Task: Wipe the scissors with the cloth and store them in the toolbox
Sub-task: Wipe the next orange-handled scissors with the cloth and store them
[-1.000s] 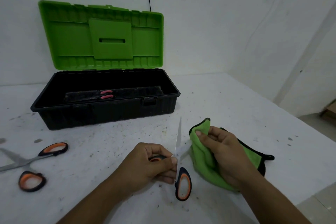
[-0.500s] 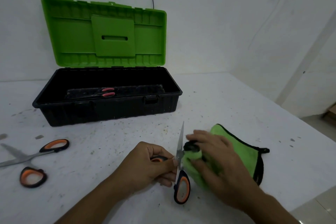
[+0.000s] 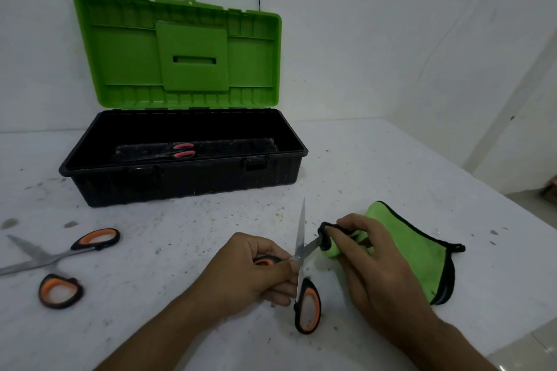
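Both hands are seen at work in the lower centre of the frame. One orange-and-black handle of the open scissors (image 3: 308, 309) is gripped by the curled left hand (image 3: 256, 268), so that the pivot is steadied and one blade is kept pointing up toward the toolbox. A bunched corner of the green cloth (image 3: 422, 256) is pinched round the other blade, angled to the right, by the closed right hand (image 3: 370, 268), the fabric apparently kept between fingers and edge. The rest of the cloth is left trailing on the table (image 3: 180, 226) at lower right. The blades are held spread, it would seem, so that each can be wiped alone. Wiping is judged to be under way, storage not yet begun. The toolbox (image 3: 180, 181) is stood open at upper left, its green lid (image 3: 187, 51) propped back, with a red-handled pair (image 3: 180, 151) lying inside; a second orange-handled pair (image 3: 60, 256) is laid open at far left
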Demonstrator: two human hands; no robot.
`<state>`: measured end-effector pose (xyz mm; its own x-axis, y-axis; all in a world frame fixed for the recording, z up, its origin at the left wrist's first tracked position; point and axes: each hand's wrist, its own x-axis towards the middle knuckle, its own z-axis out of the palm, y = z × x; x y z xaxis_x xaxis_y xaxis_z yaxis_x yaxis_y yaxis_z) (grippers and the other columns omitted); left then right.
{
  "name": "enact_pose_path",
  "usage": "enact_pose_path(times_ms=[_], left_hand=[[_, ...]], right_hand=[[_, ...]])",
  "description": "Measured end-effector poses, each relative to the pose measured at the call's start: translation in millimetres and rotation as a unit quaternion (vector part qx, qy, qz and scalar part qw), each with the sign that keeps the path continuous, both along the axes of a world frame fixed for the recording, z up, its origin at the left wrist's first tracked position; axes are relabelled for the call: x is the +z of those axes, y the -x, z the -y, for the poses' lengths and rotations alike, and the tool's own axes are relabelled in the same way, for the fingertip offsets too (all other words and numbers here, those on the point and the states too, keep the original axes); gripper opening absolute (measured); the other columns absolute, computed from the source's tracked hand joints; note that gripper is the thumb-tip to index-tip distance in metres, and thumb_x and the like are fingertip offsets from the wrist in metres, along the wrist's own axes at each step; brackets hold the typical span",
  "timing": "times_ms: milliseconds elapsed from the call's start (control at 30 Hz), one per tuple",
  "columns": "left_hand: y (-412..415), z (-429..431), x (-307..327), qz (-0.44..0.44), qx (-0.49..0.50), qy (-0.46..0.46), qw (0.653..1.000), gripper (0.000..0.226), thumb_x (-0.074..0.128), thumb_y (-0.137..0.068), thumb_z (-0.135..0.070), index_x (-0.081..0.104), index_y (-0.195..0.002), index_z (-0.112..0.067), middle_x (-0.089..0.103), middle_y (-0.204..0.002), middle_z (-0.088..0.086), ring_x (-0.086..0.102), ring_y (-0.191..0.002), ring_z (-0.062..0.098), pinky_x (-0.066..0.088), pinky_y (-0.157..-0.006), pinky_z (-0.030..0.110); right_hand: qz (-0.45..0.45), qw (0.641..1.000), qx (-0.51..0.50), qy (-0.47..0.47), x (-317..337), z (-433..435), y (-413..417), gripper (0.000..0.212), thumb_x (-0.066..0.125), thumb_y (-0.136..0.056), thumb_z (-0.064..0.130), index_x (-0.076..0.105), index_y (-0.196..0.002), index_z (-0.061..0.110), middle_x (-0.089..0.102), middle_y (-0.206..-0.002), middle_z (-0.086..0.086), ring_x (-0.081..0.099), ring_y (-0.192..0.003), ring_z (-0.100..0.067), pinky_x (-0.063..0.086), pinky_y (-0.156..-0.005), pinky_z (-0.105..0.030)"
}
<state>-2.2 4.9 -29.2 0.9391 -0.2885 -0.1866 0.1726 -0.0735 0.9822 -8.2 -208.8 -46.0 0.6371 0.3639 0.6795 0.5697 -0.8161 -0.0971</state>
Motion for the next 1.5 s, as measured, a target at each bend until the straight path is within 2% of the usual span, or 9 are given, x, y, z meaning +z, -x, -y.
enact_pose_path(times_ms=[200,400,500,633,733,867,1133,1333,1500], left_hand=[[1,1,-1,0.007,-0.008,-0.018,1.000,0.005,0.072,-0.083,-0.010,0.075,-0.080,-0.007,0.076,-0.072,0.016,0.075,-0.066,0.027,0.063,-0.064,0.036],[-1,-3,-4,0.004,-0.004,-0.004,1.000,0.010,0.073,-0.082,-0.010,0.074,-0.084,0.000,0.076,-0.075,0.020,0.075,-0.067,0.027,0.063,-0.065,0.036],[0,-2,-4,0.008,-0.015,-0.003,1.000,0.007,0.071,-0.083,-0.007,0.075,-0.085,-0.001,0.076,-0.075,0.020,0.075,-0.068,0.028,0.063,-0.064,0.034],[-1,-2,-6,0.014,-0.008,0.001,1.000,0.007,0.070,-0.084,-0.002,0.074,-0.082,0.002,0.075,-0.072,0.021,0.074,-0.065,0.029,0.063,-0.063,0.035],[0,-2,-5,0.007,-0.018,0.006,1.000,0.007,0.070,-0.085,-0.003,0.075,-0.082,0.001,0.075,-0.074,0.022,0.074,-0.066,0.029,0.062,-0.064,0.035],[-1,-2,-5,0.003,-0.047,-0.011,0.999,0.009,0.070,-0.085,-0.006,0.075,-0.084,0.002,0.075,-0.073,0.017,0.074,-0.068,0.027,0.062,-0.068,0.036],[-4,-4,1,0.018,-0.027,-0.015,0.999,0.010,0.070,-0.085,-0.005,0.074,-0.085,0.004,0.076,-0.075,0.020,0.074,-0.066,0.028,0.063,-0.066,0.036],[-2,-3,-1,0.014,-0.050,-0.002,0.999,0.010,0.070,-0.085,-0.007,0.074,-0.079,-0.001,0.075,-0.070,0.015,0.074,-0.066,0.026,0.062,-0.067,0.037],[0,-3,-4,0.020,-0.054,-0.015,0.998,0.011,0.070,-0.086,-0.008,0.074,-0.083,0.002,0.075,-0.073,0.015,0.073,-0.067,0.023,0.062,-0.068,0.033]], right_hand=[[-0.009,0.995,0.011,0.103,-9,-8,2,0.043,0.070,-0.083,0.012,0.061,-0.124,0.010,0.055,-0.103,-0.009,0.053,-0.091,-0.024,0.050,-0.070,-0.033],[-0.059,0.995,0.031,0.073,-1,-15,7,0.040,0.043,-0.100,0.042,0.061,-0.128,0.020,0.053,-0.115,-0.010,0.054,-0.101,-0.024,0.050,-0.079,-0.034],[-0.046,0.987,0.030,0.148,7,-7,3,0.040,0.056,-0.093,0.031,0.054,-0.133,0.024,0.052,-0.107,-0.008,0.057,-0.088,-0.021,0.043,-0.067,-0.024],[-0.070,0.980,-0.017,0.186,14,5,-5,0.072,0.083,-0.068,0.011,0.056,-0.133,0.024,0.049,-0.108,-0.009,0.059,-0.087,-0.023,0.044,-0.053,-0.023],[-0.049,0.977,0.003,0.208,13,4,0,0.073,0.079,-0.066,0.003,0.055,-0.133,0.021,0.051,-0.118,-0.012,0.056,-0.093,-0.025,0.049,-0.055,-0.025],[-0.030,0.964,0.027,0.262,11,2,3,0.070,0.072,-0.067,0.002,0.056,-0.133,0.018,0.059,-0.115,-0.010,0.047,-0.090,-0.022,0.034,-0.058,-0.024],[0.004,0.964,-0.025,0.263,23,1,-28,0.066,0.069,-0.068,-0.001,0.056,-0.132,0.011,0.061,-0.097,-0.015,0.051,-0.085,-0.028,0.049,-0.058,-0.038],[0.025,0.959,0.025,0.282,24,-5,-11,0.054,0.036,-0.080,0.005,0.056,-0.130,0.010,0.061,-0.097,-0.014,0.054,-0.085,-0.028,0.049,-0.060,-0.038],[0.024,0.956,-0.031,0.291,25,-2,-30,0.065,0.060,-0.066,-0.002,0.059,-0.131,0.009,0.061,-0.096,-0.015,0.054,-0.084,-0.029,0.046,-0.057,-0.034]])
